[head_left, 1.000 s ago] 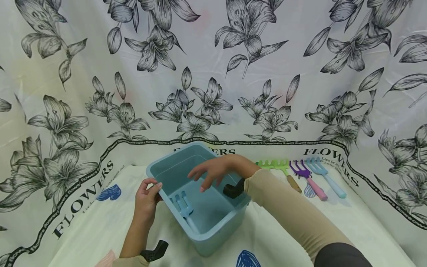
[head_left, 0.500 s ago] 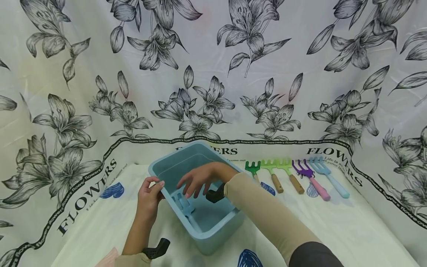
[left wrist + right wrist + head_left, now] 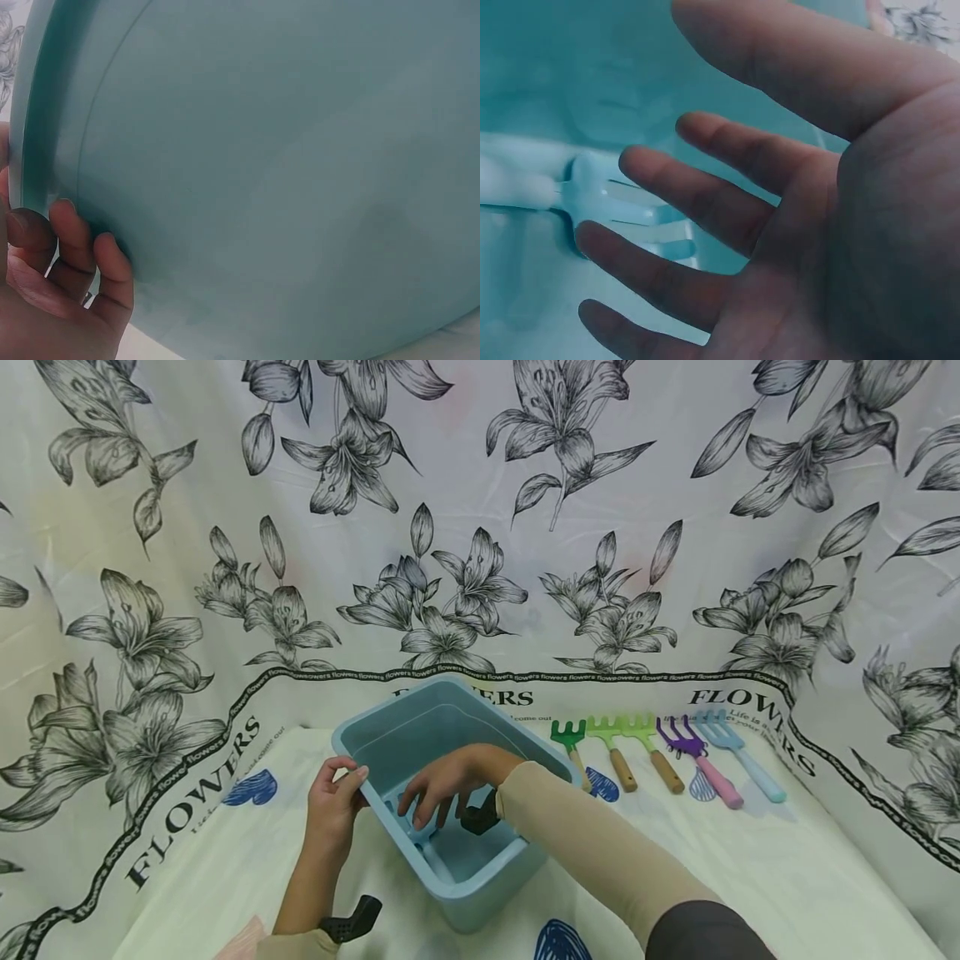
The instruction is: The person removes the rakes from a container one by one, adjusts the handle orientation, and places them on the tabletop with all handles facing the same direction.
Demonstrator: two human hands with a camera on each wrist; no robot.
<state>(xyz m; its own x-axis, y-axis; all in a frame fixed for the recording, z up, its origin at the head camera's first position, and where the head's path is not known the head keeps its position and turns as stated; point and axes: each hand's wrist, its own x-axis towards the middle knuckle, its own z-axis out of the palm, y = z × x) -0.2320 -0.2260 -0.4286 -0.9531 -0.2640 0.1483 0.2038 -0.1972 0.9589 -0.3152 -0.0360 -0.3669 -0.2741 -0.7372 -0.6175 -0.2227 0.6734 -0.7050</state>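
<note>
My left hand (image 3: 333, 793) grips the left rim of a blue-grey plastic bin (image 3: 491, 897), thumb on the rim. The left wrist view shows curled fingers of the left hand (image 3: 82, 277) against the bin's outer wall (image 3: 270, 157). Inside the bin lies a light blue hand fork, its handle (image 3: 435, 862) toward the near end. My right hand (image 3: 446, 783) hovers inside the bin above the fork's tines, hiding part of them. In the right wrist view, the fingers (image 3: 697, 199) are spread and hold nothing, with the fork head (image 3: 592, 199) beyond the fingertips.
Right of the bin, several hand forks lie in a row: dark green (image 3: 570, 735), two light green with wooden handles (image 3: 622, 770), purple with a pink handle (image 3: 718, 783), and light blue (image 3: 761, 772). A flower-printed curtain (image 3: 525, 643) hangs behind.
My right hand has moved left and lower into the bin, over the fork. The dark green and light green forks are no longer covered by that arm. The left hand stays on the rim.
</note>
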